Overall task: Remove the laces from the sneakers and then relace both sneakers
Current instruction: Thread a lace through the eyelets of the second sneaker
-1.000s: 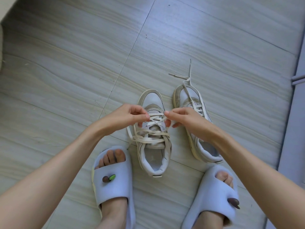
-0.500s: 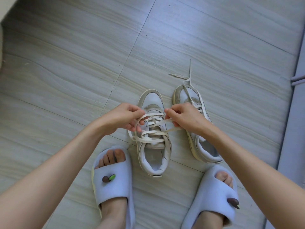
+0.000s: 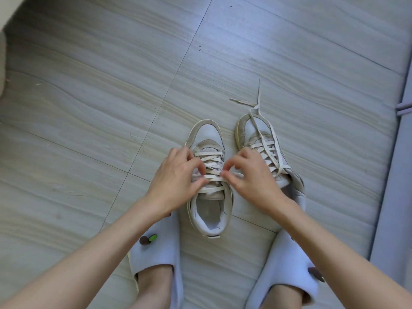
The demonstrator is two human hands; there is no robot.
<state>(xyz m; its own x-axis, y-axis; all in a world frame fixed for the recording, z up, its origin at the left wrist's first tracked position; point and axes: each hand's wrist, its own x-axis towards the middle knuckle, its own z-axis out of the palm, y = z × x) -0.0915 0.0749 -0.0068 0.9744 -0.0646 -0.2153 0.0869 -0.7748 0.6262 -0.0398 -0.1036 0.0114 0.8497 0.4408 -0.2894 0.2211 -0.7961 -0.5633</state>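
Two white and beige sneakers stand side by side on the floor, toes pointing away from me. The left sneaker [image 3: 209, 210] carries a cream lace [image 3: 210, 162] crossed over its tongue. My left hand [image 3: 176, 177] pinches that lace at the sneaker's left side. My right hand [image 3: 252, 179] pinches the same lace at the right side, thumb and forefinger together. The right sneaker [image 3: 256, 134] is laced, and its loose lace ends [image 3: 258, 94] trail onto the floor past the toe. My right hand and wrist hide its heel.
My feet in white slippers [image 3: 160, 248] [image 3: 287, 259] sit just in front of the sneakers. The floor is grey wood-grain tile [image 3: 111, 108]. A pale grey vertical surface [image 3: 396, 175] runs along the right edge.
Both hands have dropped lower onto the left sneaker's lacing and moved toward its middle rows. The lace that was lifted between them now lies flat across the tongue.
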